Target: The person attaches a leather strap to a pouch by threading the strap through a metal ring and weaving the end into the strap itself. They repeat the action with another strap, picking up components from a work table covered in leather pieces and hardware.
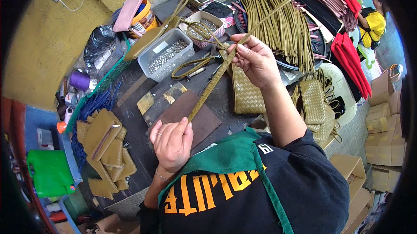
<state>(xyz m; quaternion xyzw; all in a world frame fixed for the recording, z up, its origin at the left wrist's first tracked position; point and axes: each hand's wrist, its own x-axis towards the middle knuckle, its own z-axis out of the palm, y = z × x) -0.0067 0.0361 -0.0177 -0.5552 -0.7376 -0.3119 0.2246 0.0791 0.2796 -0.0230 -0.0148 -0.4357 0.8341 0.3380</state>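
A long, narrow olive strap [212, 81] with a woven-looking surface stretches diagonally between my hands above the dark worktable. My left hand [171, 144] is closed on its near end, close to my apron. Farther up, my right hand [255, 58] pinches the strap between thumb and fingers, and its far end runs on over a bundle of olive strips [278, 25]. Beneath the strap lies a brown flat sheet [191, 111] beside a metal plate [157, 99]. An olive woven panel [247, 89] lies below my right hand, and a looped olive strap [191, 66] lies to its left.
A clear plastic bin of small metal fittings [168, 58] and a pink basket [206, 29] stand at the back. Olive pouches [106, 147] pile up at left. Red folded pieces [349, 62] and a white chair [347, 114] are at right. A person in yellow [373, 26] is beyond.
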